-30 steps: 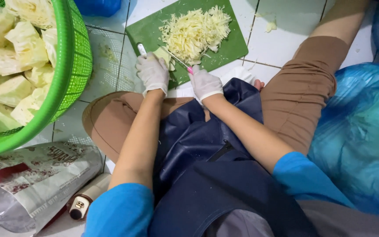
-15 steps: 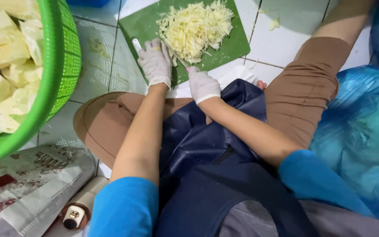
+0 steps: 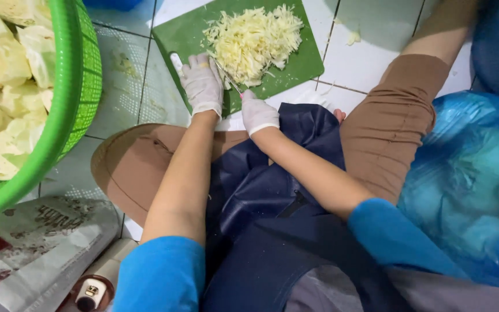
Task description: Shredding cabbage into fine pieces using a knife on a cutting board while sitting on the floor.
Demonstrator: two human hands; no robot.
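On green board (image 3: 186, 34), right hand (image 3: 258, 111) fingers grip knife (image 3: 228, 79).

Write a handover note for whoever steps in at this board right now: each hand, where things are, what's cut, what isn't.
Left hand: gloved, pressed on the cabbage piece at the board's near-left edge.
Right hand: gloved, gripping the knife, blade angled toward the left hand's fingers.
Board: green, on the tiled floor in front of the seated person's knees.
Done: a pile of shredded cabbage fills the board's middle.
Left: only a small bit shows under the left hand; the green basket on the left holds many uncut cabbage chunks.
Blue plastic bag on the right.
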